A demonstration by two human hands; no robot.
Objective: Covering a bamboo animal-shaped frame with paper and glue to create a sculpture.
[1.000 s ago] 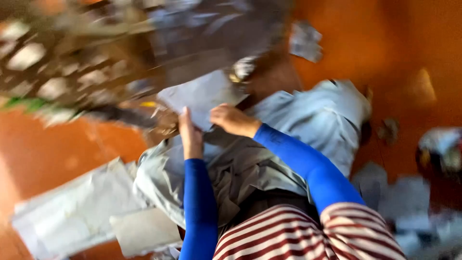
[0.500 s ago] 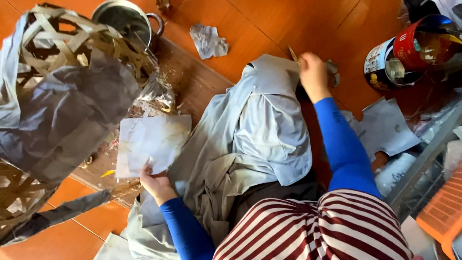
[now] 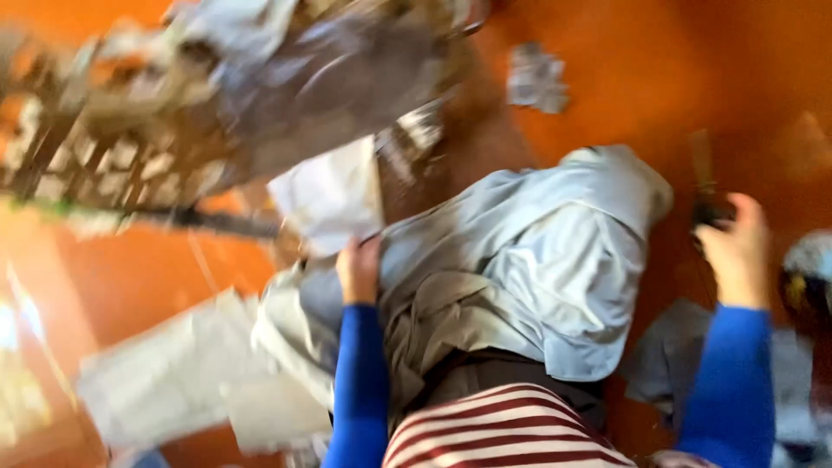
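The view is blurred by motion. My left hand (image 3: 358,269) grips the lower edge of a white paper sheet (image 3: 329,195), held up just below a woven basket frame covered in grey paper (image 3: 260,87). My right hand (image 3: 737,251) is out to the right above the orange floor (image 3: 711,69). It is closed around a dark-handled tool (image 3: 704,204) with a thin flat part pointing away from me. A pale blue cloth (image 3: 537,260) lies over my lap between the two hands. I wear blue sleeves and a red-and-white striped top.
A crumpled paper scrap (image 3: 536,76) lies on the floor at the top. Several white sheets (image 3: 173,373) lie at lower left. More grey paper (image 3: 667,355) sits under my right arm. A round container (image 3: 810,277) is at the right edge.
My right hand has drawn back from the far edge of the cloth toward the right and now holds the tool. My left hand still holds the sheet. My head has swung, blurring the view.
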